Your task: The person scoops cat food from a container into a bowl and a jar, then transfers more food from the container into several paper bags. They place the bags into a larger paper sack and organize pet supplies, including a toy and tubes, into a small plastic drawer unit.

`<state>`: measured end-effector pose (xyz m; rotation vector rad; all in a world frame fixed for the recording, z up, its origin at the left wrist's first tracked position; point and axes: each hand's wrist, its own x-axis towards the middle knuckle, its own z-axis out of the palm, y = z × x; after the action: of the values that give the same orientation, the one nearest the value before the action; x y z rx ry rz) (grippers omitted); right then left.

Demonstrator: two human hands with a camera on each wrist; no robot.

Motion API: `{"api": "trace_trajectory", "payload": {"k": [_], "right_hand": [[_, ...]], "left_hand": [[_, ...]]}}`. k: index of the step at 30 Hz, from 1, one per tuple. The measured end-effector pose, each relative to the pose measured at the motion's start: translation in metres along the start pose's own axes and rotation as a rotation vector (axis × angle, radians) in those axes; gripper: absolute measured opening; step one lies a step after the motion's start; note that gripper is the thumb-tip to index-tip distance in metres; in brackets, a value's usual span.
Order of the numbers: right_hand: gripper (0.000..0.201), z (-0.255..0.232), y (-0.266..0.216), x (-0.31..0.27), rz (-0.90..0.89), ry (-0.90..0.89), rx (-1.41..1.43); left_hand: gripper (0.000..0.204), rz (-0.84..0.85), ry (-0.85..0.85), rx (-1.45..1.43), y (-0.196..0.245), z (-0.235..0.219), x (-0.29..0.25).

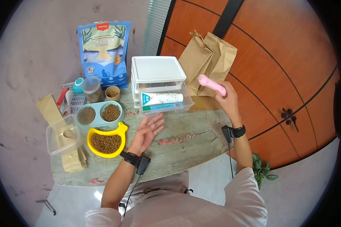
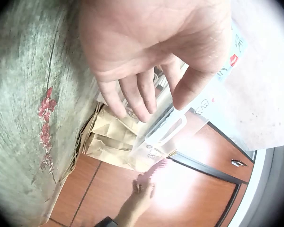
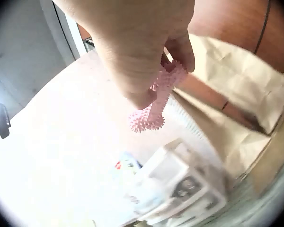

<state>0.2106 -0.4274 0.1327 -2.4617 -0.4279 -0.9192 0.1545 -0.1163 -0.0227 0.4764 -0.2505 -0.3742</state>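
Note:
My right hand (image 1: 228, 99) pinches a pink spiky chew toy (image 1: 211, 84) by one end, up in the air in front of the brown paper bags (image 1: 202, 56). In the right wrist view, thumb and fingers grip the toy (image 3: 154, 106), its knobbly far end sticking out. My left hand (image 1: 146, 134) hangs palm up with loosely bent fingers and holds nothing. Just beyond its fingertips is the pulled-out clear drawer (image 1: 188, 99) of a white storage box (image 1: 157, 68). Inside the drawer lie a white tube (image 1: 165, 98) and a blue-green box (image 1: 163, 107).
To the left stand a yellow bowl (image 1: 123, 130) of kibble, a double bowl (image 1: 98, 109), a jar (image 1: 91, 89) and a paper cup (image 1: 112, 92). A blue pet food bag (image 1: 104, 55) is behind them. A clear container (image 1: 51, 142) sits at the table's left edge.

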Motion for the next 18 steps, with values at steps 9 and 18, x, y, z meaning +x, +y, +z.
{"api": "trace_trajectory", "payload": {"k": [9,18], "right_hand": [[0.034,0.069,-0.092,0.016,-0.133,-0.294,0.199],[0.031,0.078,-0.102,0.013,-0.299,-0.042,-0.102]], "left_hand": [[0.051,0.028,-0.001,0.002,0.0,0.0,-0.003],[0.046,0.032,0.001,-0.041,0.001,0.0,-0.003]]}}
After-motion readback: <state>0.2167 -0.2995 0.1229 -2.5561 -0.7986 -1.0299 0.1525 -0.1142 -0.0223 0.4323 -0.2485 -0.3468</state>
